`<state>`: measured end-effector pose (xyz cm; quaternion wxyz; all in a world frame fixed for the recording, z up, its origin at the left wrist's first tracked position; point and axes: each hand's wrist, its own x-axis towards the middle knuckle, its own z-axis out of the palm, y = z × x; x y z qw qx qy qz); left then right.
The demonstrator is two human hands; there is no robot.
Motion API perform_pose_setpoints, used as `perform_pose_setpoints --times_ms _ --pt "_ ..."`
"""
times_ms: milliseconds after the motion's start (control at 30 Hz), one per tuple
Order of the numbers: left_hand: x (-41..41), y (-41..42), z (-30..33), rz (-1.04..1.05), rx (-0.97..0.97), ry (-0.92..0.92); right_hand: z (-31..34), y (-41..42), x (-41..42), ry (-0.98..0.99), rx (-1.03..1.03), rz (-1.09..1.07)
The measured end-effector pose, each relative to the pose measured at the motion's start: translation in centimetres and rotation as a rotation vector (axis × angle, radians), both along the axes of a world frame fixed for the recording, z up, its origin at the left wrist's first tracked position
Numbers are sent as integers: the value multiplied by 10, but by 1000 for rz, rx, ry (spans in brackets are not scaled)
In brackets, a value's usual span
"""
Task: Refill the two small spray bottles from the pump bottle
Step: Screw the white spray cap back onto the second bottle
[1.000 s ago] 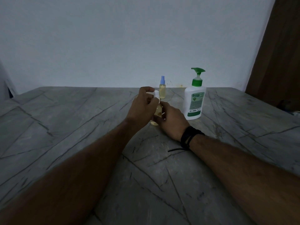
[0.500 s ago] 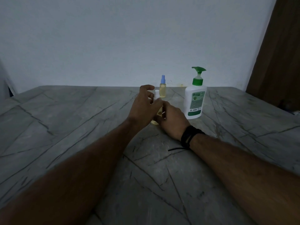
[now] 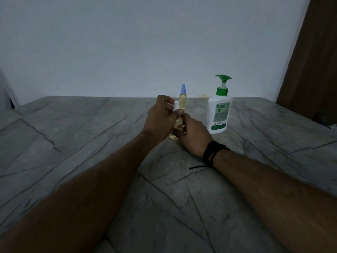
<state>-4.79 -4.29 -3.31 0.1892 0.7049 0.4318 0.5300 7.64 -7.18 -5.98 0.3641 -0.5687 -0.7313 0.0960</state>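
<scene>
A small spray bottle (image 3: 177,126) with yellowish liquid stands on the grey marble table (image 3: 73,136), mostly hidden between my hands. My right hand (image 3: 193,134) grips its body. My left hand (image 3: 160,119) pinches its white cap (image 3: 176,105) at the top. Behind them a second small spray bottle (image 3: 182,99) with a blue cap stands upright, untouched. The white pump bottle (image 3: 218,114) with a green pump head stands to the right of my hands, apart from them.
A pale wall runs along the table's far edge. A brown door or panel (image 3: 313,57) rises at the right. A black band with a loose cord (image 3: 212,155) sits on my right wrist.
My left fingers have shifted around the white cap, thumb now lower in front of it. The bottle stays in place in my right hand; the other bottles have not moved.
</scene>
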Motion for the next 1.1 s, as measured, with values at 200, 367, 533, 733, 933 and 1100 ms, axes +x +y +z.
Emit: perform_pose_setpoints --times_ms 200,367,533,733,933,1100 --pt "-4 -1 -8 -45 -37 41 -1 -1 0 11 -11 -2" --pt "-13 3 -14 29 -26 168 -1 -3 1 66 8 23" --pt "-13 6 -17 64 -12 204 3 -18 20 48 128 -56" --pt "-11 12 -20 57 -50 238 19 -26 67 68 327 -415" --pt "-12 13 -24 47 -32 266 20 -1 78 215 64 -511" --pt "-13 13 -25 45 -33 288 11 22 75 275 35 -486"
